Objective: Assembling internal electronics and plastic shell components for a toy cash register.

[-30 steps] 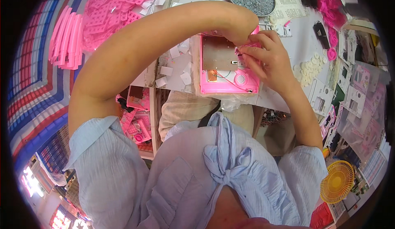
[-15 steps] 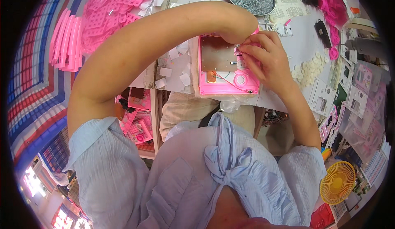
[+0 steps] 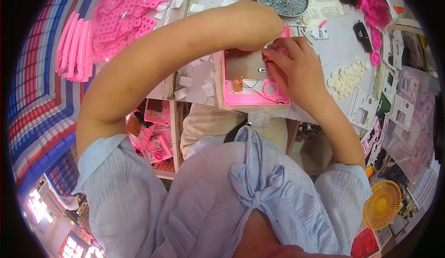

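Note:
A pink plastic casing (image 3: 254,101) lies on the table edge in front of me, with a brown circuit board (image 3: 243,65), a small copper-coloured piece (image 3: 237,85) and thin wires inside it. My right hand (image 3: 299,66) rests over the casing's right side. Its fingers are bent and pinched together near the board's right edge; what they hold is too small or covered to name. My left hand (image 3: 268,26) curls over the casing's far part from the left. The wrist and forearm hide its fingers.
A round metal tray (image 3: 303,12) of screws stands beyond my hands. White round parts (image 3: 347,77) lie to the right, near white frames (image 3: 362,108). Pink pieces in a clear bag (image 3: 118,22) and curved pink strips (image 3: 74,49) are at left. Paper squares (image 3: 185,81) lie beside the casing.
My right hand has turned and its fingers have drawn closer together over the board's right edge. The left hand and forearm have shifted slightly left.

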`<state>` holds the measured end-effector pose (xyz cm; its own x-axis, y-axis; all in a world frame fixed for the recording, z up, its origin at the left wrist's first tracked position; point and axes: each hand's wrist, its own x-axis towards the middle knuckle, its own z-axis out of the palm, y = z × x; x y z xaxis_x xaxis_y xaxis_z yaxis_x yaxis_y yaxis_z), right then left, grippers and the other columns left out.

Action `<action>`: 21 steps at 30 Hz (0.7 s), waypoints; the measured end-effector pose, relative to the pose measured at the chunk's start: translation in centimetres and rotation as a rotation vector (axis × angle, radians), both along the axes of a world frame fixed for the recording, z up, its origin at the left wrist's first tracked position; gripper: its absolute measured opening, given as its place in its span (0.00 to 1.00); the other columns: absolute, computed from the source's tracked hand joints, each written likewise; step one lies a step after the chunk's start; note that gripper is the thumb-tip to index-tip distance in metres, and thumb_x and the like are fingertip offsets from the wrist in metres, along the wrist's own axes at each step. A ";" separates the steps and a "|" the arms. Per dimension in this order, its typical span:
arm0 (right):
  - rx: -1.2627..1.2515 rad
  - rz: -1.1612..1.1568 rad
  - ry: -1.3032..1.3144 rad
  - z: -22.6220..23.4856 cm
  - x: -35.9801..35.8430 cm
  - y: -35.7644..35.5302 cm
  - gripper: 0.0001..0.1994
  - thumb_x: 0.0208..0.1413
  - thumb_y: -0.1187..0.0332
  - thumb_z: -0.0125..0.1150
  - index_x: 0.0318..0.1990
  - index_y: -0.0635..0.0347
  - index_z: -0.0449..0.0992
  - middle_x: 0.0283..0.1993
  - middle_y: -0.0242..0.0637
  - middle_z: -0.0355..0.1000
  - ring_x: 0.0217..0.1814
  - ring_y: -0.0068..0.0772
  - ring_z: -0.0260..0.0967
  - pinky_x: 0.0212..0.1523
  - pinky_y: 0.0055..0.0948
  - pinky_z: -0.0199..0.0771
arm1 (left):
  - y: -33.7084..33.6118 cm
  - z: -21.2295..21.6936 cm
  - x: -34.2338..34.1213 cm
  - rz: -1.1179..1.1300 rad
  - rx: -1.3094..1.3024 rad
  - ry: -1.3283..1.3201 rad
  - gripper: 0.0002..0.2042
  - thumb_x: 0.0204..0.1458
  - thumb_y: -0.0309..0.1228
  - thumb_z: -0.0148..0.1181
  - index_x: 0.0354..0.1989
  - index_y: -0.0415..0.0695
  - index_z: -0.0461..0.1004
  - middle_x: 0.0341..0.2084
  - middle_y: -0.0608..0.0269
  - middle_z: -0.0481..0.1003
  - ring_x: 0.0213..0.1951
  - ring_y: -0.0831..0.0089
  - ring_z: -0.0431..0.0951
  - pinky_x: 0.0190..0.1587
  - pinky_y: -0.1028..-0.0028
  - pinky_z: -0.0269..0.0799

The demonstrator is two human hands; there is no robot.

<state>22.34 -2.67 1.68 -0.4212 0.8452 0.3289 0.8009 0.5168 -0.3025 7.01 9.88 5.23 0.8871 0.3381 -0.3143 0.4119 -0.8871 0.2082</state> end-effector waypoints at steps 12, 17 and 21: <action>-0.076 -0.006 -0.121 0.6 -0.4 -0.2 0.10 0.50 0.71 0.67 0.42 0.58 0.82 0.45 0.34 0.74 0.48 0.40 0.69 0.40 0.38 0.72 | -1.2 -4.1 -1.4 0.184 0.103 -0.184 0.07 0.50 0.30 0.61 0.32 0.39 0.79 0.32 0.51 0.82 0.35 0.52 0.83 0.37 0.60 0.79; -0.086 0.084 0.031 0.7 0.9 0.0 0.12 0.49 0.73 0.67 0.43 0.60 0.82 0.48 0.37 0.74 0.50 0.42 0.71 0.46 0.38 0.75 | -0.2 -3.8 -5.2 0.603 -0.030 -0.751 0.12 0.54 0.37 0.63 0.36 0.40 0.80 0.27 0.54 0.80 0.29 0.57 0.80 0.35 0.62 0.74; -0.166 0.174 0.158 0.8 2.9 0.4 0.13 0.49 0.74 0.67 0.44 0.62 0.81 0.48 0.38 0.75 0.48 0.44 0.71 0.49 0.37 0.76 | -0.8 -3.5 -7.1 0.857 0.011 -0.662 0.17 0.56 0.44 0.64 0.33 0.39 0.81 0.24 0.54 0.79 0.27 0.59 0.78 0.33 0.64 0.72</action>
